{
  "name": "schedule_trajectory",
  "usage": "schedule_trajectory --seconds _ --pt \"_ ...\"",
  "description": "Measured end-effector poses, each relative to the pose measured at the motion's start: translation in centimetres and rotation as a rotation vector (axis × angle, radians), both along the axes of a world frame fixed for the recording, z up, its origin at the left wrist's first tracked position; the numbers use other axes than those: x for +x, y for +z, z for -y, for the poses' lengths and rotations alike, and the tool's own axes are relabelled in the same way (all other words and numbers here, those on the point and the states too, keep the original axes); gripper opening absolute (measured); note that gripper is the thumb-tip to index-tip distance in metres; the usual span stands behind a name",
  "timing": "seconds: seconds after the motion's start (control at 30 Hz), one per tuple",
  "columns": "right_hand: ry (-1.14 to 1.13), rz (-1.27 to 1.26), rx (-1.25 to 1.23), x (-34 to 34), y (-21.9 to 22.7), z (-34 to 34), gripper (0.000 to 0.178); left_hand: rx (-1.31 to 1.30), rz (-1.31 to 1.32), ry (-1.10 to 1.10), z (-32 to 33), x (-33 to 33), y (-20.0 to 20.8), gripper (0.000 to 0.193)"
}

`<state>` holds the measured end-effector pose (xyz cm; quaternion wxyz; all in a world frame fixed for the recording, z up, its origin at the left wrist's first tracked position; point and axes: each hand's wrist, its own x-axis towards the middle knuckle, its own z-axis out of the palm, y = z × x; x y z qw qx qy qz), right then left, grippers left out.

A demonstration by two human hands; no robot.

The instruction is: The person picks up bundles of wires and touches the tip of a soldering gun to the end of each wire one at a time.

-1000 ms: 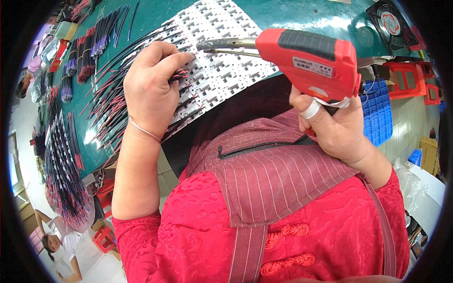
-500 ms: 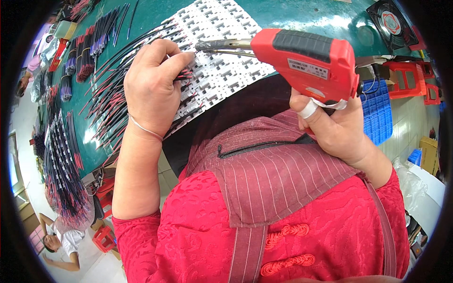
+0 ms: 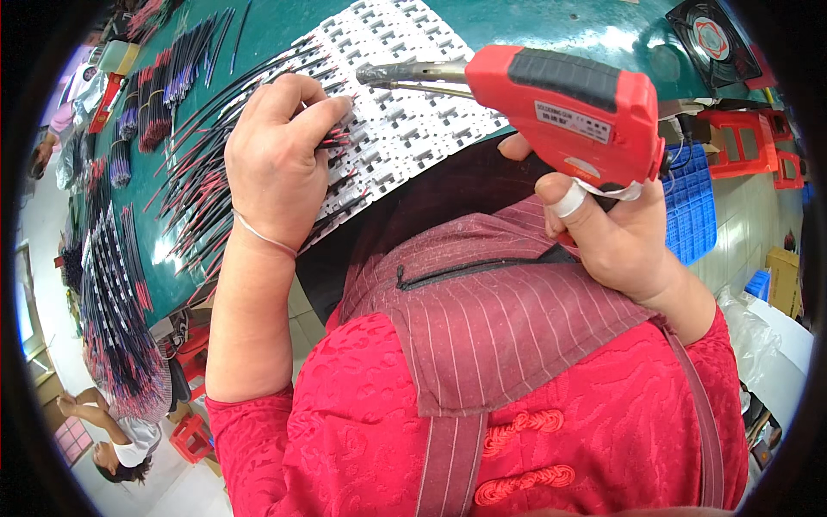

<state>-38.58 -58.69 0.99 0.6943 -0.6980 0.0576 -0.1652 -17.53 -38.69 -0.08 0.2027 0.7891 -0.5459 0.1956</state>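
Observation:
In my right hand (image 3: pixel 620 233) is a red and black soldering gun (image 3: pixel 564 112), held by its grip. The thumb wears a white band, and a fingertip shows below the gun's body. The gun's dark tip points left, over a white panel (image 3: pixel 422 86) with rows of small metal parts, and appears apart from my left hand. My left hand (image 3: pixel 280 155) is closed in a pinch above the panel's left side, on thin black wires (image 3: pixel 207 172) with red ends. Its fingers hide most of what they grip. Many such wires fan out leftward from the panel's edge.
Bundles of wires (image 3: pixel 116 302) hang at the table's left edge, and more lie on the green table (image 3: pixel 551 21). A square fan (image 3: pixel 711 43) sits far right. Beyond are a blue crate (image 3: pixel 689 211) and red stools (image 3: pixel 741 142). Another person (image 3: pixel 129 444) is at lower left.
The soldering gun has shifted slightly right, and a fingertip of my right hand now shows below it. My left hand stays nearly still. The person at lower left has changed posture.

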Motion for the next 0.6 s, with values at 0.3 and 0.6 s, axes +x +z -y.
schedule_trajectory --seconds 0.3,0.6 --pt "-0.046 -0.051 0.065 0.1 0.6 0.3 0.028 0.012 -0.054 0.021 -0.1 0.2 0.1 0.036" --pt "-0.073 -0.079 0.118 0.5 1.6 -0.2 0.026 0.009 -0.092 -0.036 -0.1 1.6 0.2 0.048"
